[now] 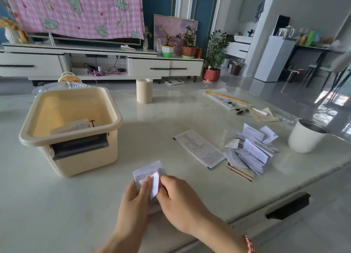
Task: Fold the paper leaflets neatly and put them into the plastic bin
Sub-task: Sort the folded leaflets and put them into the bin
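Observation:
A small white printed leaflet (pixel 149 174) is held just above the table near its front edge. My left hand (pixel 135 197) grips its left side with the thumb on top. My right hand (pixel 180 199) pinches a folded flap at its right side. The cream plastic bin (pixel 38 137) stands to the upper left of my hands, with a folded leaflet (pixel 73 127) lying inside. One long flat leaflet (pixel 199 151) lies to the right, and beside it is a loose pile of several folded leaflets (pixel 250 148).
A white cup (pixel 305 137) stands at the right edge. A beige tape roll (pixel 144 90) stands at the back centre. Plastic sleeves and papers (pixel 228 99) lie at the back right. A dark drawer handle (pixel 288 207) is set into the table's front.

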The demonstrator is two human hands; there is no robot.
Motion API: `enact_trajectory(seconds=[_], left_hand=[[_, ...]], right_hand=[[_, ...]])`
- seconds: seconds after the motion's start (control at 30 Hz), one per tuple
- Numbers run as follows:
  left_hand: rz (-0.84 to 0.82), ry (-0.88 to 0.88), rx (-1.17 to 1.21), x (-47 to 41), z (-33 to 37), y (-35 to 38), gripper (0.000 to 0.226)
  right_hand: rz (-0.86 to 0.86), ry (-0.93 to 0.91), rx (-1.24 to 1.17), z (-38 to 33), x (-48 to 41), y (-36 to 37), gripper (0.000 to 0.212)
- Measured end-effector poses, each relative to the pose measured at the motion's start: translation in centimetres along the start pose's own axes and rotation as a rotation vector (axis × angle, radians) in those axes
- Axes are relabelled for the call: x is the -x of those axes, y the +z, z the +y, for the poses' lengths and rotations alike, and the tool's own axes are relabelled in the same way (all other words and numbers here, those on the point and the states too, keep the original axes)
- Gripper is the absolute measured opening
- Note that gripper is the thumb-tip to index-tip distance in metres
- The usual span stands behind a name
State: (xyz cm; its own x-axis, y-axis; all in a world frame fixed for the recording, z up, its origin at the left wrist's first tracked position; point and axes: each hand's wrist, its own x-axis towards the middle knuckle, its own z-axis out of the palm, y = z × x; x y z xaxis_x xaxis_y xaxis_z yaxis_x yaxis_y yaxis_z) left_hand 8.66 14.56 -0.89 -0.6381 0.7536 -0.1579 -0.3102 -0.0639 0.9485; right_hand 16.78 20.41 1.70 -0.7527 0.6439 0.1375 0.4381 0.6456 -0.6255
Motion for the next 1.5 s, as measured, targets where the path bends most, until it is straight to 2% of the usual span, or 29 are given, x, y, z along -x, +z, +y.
enact_trajectory(seconds=[0.1, 0.2, 0.27, 0.37, 0.47, 0.57, 0.67, 0.77, 0.83, 0.93, 1.0, 1.03, 1.13, 1.2, 1.27, 1.33, 1.43, 1.5], left_hand=[[0.051, 0.029, -0.059, -0.5, -0.7, -0.1, 0.019], [0.05, 0.044, -0.075, -0.4, -0.9, 0.1, 0.019], [0.009, 0.057, -0.067, -0.1, -0.4, 0.3, 0.02], [-0.052, 0.067, -0.052, 0.4, 0.2, 0.4, 0.022], [-0.085, 0.051, -0.063, 0.4, 0.4, 0.3, 0.023], [-0.091, 0.034, -0.054, 0.6, 0.6, 0.4, 0.024], [-0.091, 0.027, -0.03, 0.7, 0.9, 0.5, 0.025], [-0.1, -0.001, -0.016, 0.7, 0.9, 0.4, 0.025], [-0.105, -0.025, 0.0, 0.5, 0.7, 0.3, 0.025], [-0.15, -0.097, 0.058, 0.3, 0.9, -0.1, 0.024], [-0.221, -0.156, 0.113, 0.1, 1.4, -0.6, 0.031], [-0.25, -0.173, 0.147, -0.1, 1.7, -1.0, 0.039], [-0.325, -0.186, 0.25, 0.2, 2.7, -1.8, 0.049], [-0.383, -0.17, 0.249, 0.8, 2.9, -2.1, 0.046], [-0.345, -0.129, 0.204, 1.1, 2.4, -2.5, 0.044], [-0.226, -0.105, 0.203, 1.0, 1.8, -2.6, 0.038], [-0.078, -0.039, 0.132, 0.8, 1.4, -2.4, 0.028], [-0.03, 0.016, 0.081, 0.7, 1.3, -2.3, 0.025]], right_hand=[[-0.004, 0.006, -0.147, 1.6, -0.2, -2.0, 0.025], [0.231, 0.033, -0.121, 5.4, -1.1, -5.1, 0.011], [0.452, 0.1, -0.002, 8.9, -1.8, -7.9, 0.01], [0.694, 0.281, 0.339, 14.3, -1.7, -11.9, 0.032], [0.617, 0.539, 0.532, 17.1, -0.7, -13.7, 0.036], [0.591, 0.559, 0.565, 17.7, -0.3, -13.7, 0.016], [0.71, 0.462, 0.482, 16.8, 0.0, -14.2, 0.008], [0.877, 0.439, 0.185, 14.6, 0.7, -15.3, 0.012], [0.913, 0.42, -0.024, 13.0, 0.8, -14.9, 0.013], [0.793, 0.394, -0.502, 9.2, 0.3, -12.9, 0.014], [0.595, 0.396, -0.759, 6.5, 0.1, -10.8, 0.028], [0.49, 0.387, -0.805, 5.4, 0.0, -9.7, 0.036], [0.273, 0.315, -0.763, 3.0, 0.4, -6.2, 0.041], [0.164, 0.226, -0.697, 1.9, 0.7, -3.8, 0.033], [0.053, 0.166, -0.654, 0.7, 1.1, -1.2, 0.028], [0.022, 0.132, -0.62, 0.0, 1.5, 0.4, 0.023], [0.042, 0.156, -0.686, -0.8, 1.6, 1.0, 0.032], [0.112, 0.146, -0.639, -0.6, 1.8, 0.9, 0.021]])
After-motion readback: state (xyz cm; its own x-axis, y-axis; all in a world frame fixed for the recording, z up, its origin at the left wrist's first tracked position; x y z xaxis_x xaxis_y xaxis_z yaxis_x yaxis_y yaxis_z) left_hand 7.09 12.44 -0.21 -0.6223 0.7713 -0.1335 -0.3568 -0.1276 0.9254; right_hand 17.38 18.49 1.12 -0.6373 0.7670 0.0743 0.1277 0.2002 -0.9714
